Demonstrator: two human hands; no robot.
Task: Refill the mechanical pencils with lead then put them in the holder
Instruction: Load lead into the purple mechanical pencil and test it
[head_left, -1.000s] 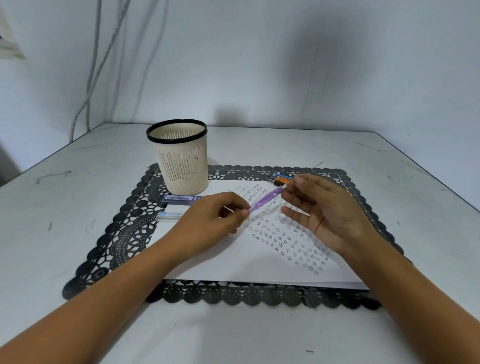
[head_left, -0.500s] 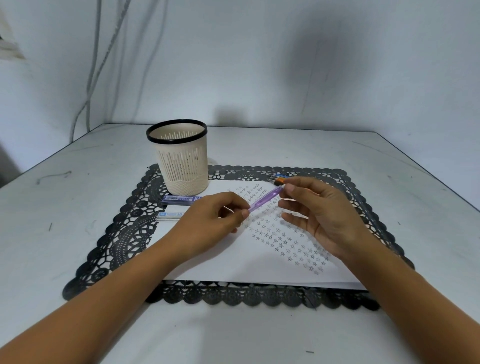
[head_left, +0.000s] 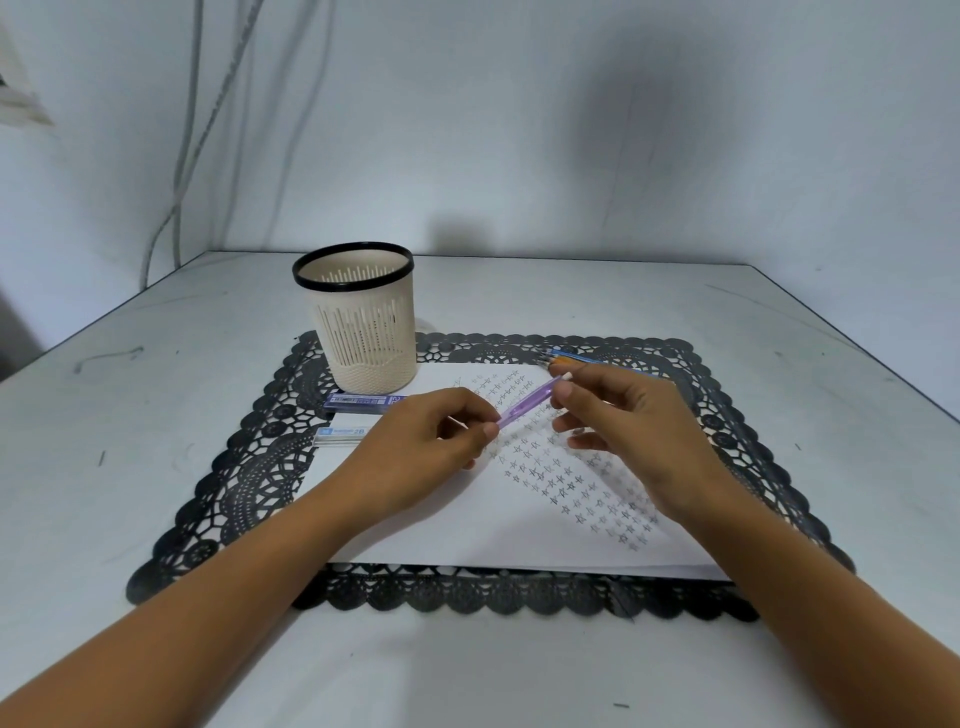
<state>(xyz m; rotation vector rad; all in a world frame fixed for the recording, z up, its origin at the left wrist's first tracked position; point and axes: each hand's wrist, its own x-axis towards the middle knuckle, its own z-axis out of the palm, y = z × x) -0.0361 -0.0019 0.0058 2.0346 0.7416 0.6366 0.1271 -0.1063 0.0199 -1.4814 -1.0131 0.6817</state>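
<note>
Setting: pale, scuffed table (head_left: 156, 415) set into the corner of a plain grey-white wall (head_left: 519, 130); thin cables (head_left: 192, 130) hang at upper left.
Mat (head_left: 260, 467): black, rectangular, pierced like lace, with a scalloped edge; lies flat on the table.
Paper (head_left: 467, 530): white sheet on the mat, with rows of small pencilled stars across its right half.
Pencil (head_left: 527, 402): slim translucent purple barrel, smooth plastic, with a white end piece at its far end; held in the air just above the paper, between the two hands.
Axis: long axis runs diagonally, near-left to far-right, with the far end higher; the white end points away to the right, while the near end is hidden in the fingers.
Left hand (head_left: 415, 447): fingers curled, thumb and forefinger pinching the pencil's near end.
Right hand (head_left: 634, 431): thumb and forefinger nip the white far end; the remaining fingers are loosely spread below.
Holder (head_left: 366, 332): cream plastic cup, round, with a black rim, slotted wall and textured base band; upright on the mat's far-left corner, well apart from the pencil.
Lead cases (head_left: 358, 401): two flat oblong boxes, one blue and one clear, just in front of the holder.
Other pencils (head_left: 571, 358): orange and blue barrels lying on the mat behind the right hand, partly hidden.
</note>
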